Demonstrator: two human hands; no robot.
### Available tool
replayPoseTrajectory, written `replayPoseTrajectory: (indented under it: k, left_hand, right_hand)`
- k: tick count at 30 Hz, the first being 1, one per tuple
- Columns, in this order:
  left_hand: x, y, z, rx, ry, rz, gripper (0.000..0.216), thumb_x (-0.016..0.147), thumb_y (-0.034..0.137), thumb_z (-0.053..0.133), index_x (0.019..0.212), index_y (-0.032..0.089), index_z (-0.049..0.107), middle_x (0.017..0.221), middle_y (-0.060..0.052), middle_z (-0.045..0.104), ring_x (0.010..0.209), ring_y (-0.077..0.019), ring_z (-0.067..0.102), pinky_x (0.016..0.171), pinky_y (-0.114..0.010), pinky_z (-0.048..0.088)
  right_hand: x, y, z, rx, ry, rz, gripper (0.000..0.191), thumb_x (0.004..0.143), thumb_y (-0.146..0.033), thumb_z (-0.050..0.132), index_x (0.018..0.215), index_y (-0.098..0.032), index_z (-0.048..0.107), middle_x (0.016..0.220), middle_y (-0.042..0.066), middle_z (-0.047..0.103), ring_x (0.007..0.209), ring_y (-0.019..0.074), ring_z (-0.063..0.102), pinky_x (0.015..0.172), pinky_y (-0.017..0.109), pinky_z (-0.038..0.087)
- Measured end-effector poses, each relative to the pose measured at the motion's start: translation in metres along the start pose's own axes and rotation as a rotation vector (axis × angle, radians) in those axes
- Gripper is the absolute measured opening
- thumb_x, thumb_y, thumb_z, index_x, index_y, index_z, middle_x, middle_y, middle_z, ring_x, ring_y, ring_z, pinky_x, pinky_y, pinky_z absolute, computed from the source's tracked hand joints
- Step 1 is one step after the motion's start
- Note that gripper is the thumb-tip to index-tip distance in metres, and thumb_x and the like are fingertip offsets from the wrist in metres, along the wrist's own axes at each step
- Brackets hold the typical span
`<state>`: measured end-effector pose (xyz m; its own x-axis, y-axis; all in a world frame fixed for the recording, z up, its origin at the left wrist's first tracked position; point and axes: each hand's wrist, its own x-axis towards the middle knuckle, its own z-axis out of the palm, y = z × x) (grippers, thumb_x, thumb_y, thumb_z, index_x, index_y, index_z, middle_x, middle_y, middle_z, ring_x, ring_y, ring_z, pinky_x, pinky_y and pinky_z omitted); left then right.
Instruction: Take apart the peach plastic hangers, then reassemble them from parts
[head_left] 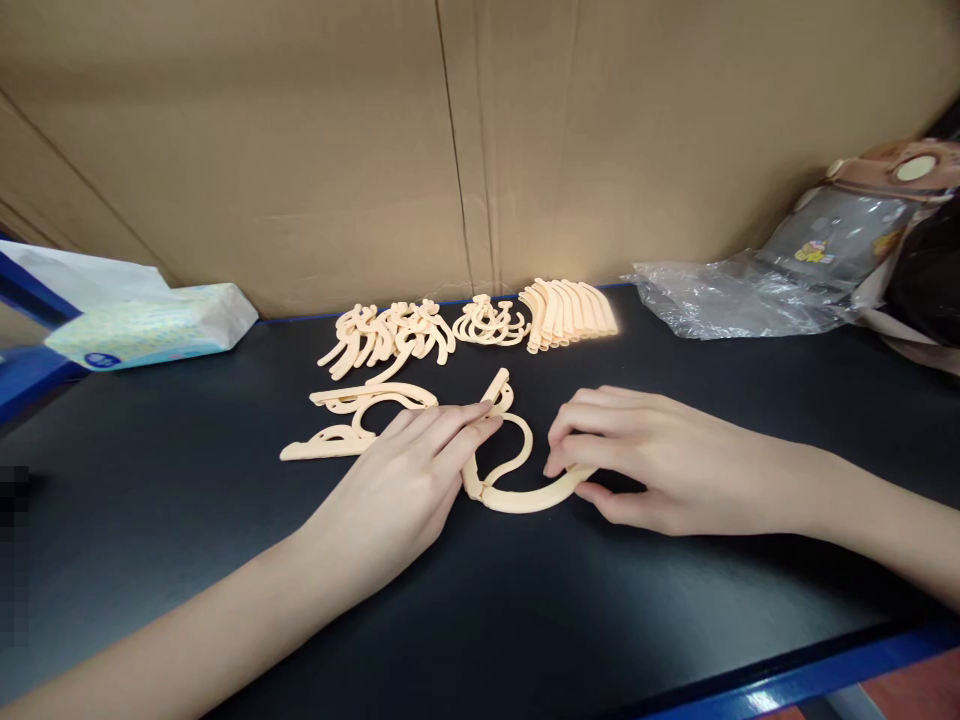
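A cream plastic folding hanger [529, 500] lies on the black tabletop between my hands, its curved hook between its two arms. My left hand [420, 460] has its fingers closed on the upright arm at the hanger's left side, covering part of it. With thumb and fingers my right hand [637, 455] pinches the free end of the curved lower arm. Beside my left hand lies another folding hanger [330, 445], partly hidden under that hand.
Loose cream hanger arms [397, 335], several hooks [491, 322] and a row of curved arms [574, 312] lie along the back. A tissue pack [169, 325] stands left; a clear plastic bag [727, 300] and a bottle [840, 230] are right. A cardboard wall [337, 150] rises behind.
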<state>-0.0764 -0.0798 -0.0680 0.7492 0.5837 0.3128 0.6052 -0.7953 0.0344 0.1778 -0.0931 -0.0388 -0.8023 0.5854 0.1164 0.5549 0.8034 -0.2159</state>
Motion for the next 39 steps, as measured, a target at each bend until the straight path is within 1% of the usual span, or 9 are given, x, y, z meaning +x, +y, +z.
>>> replayPoseTrajectory:
  k: [4,7,10,15,21,28,30,34,39]
  left_hand:
    - [-0.001,-0.001,0.001,0.037,-0.003,0.020,0.045,0.090,0.004,0.035,0.131,0.015,0.051,0.134,-0.009,0.055,0.111,-0.0220,0.056,0.092,-0.039,0.047]
    - [0.000,-0.001,0.001,0.083,0.018,0.029,0.039,0.092,0.010,0.039,0.129,0.012,0.052,0.133,-0.010,0.056,0.115,-0.0240,0.054,0.096,-0.041,0.045]
    - [0.001,-0.002,0.001,0.146,0.049,0.032,0.036,0.094,0.016,0.042,0.128,0.012,0.054,0.132,-0.011,0.057,0.126,-0.0283,0.045,0.102,-0.046,0.042]
    - [0.002,-0.003,0.001,0.174,0.024,0.022,0.035,0.094,0.017,0.043,0.126,0.014,0.057,0.130,-0.010,0.058,0.128,-0.0312,0.042,0.102,-0.050,0.041]
    - [0.003,-0.003,0.001,0.177,0.028,0.045,0.035,0.094,0.016,0.042,0.126,0.013,0.057,0.130,-0.011,0.058,0.129,-0.0308,0.041,0.102,-0.050,0.042]
    - [0.004,-0.003,-0.003,0.134,0.060,0.095,0.025,0.094,0.018,0.044,0.108,0.011,0.064,0.126,-0.012,0.059,0.128,-0.0299,0.043,0.102,-0.047,0.043]
    - [0.003,-0.003,-0.004,0.122,0.043,0.110,0.027,0.093,0.012,0.042,0.109,0.011,0.063,0.127,-0.012,0.059,0.128,-0.0298,0.043,0.102,-0.046,0.043]
    - [0.000,-0.004,-0.003,0.088,0.008,0.109,0.039,0.089,0.000,0.037,0.120,0.012,0.057,0.123,-0.009,0.061,0.125,-0.0267,0.045,0.099,-0.043,0.044]
    - [0.000,-0.007,-0.003,0.040,-0.007,0.096,0.038,0.091,0.003,0.040,0.125,0.014,0.052,0.121,-0.007,0.061,0.123,-0.0235,0.046,0.100,-0.040,0.042]
  right_hand:
    - [-0.002,0.008,0.001,-0.165,0.085,0.060,0.015,0.091,-0.025,0.051,0.093,-0.018,0.064,0.095,0.006,0.062,0.085,0.0188,0.055,0.078,0.034,0.042]
    - [-0.003,0.013,0.001,-0.228,0.092,0.078,0.020,0.094,-0.028,0.048,0.096,-0.019,0.066,0.095,0.006,0.063,0.083,0.0184,0.057,0.076,0.033,0.043]
    - [-0.003,0.015,0.002,-0.219,0.077,0.080,0.024,0.095,-0.030,0.045,0.100,-0.019,0.066,0.097,0.006,0.063,0.084,0.0182,0.057,0.077,0.033,0.044]
    - [-0.003,0.013,0.002,-0.200,0.055,0.087,0.024,0.095,-0.029,0.044,0.103,-0.019,0.065,0.100,0.007,0.063,0.088,0.0191,0.057,0.080,0.035,0.045]
    - [-0.001,0.010,0.004,-0.269,0.044,0.083,0.022,0.093,-0.022,0.044,0.099,-0.017,0.065,0.098,0.008,0.061,0.087,0.0198,0.055,0.079,0.036,0.045]
    - [0.001,0.010,0.013,-0.365,0.124,0.068,0.025,0.095,-0.022,0.042,0.105,-0.019,0.065,0.098,0.007,0.059,0.082,0.0187,0.053,0.075,0.034,0.044]
    - [0.002,0.010,0.014,-0.374,0.132,0.073,0.026,0.096,-0.022,0.041,0.108,-0.020,0.065,0.098,0.006,0.059,0.081,0.0185,0.053,0.075,0.033,0.043]
    - [0.002,0.010,0.016,-0.388,0.135,0.084,0.027,0.095,-0.022,0.042,0.111,-0.023,0.064,0.098,0.006,0.059,0.080,0.0183,0.052,0.074,0.033,0.043]
    - [0.001,0.008,0.016,-0.358,0.127,0.070,0.027,0.094,-0.020,0.044,0.113,-0.022,0.063,0.100,0.007,0.058,0.082,0.0192,0.053,0.076,0.035,0.046]
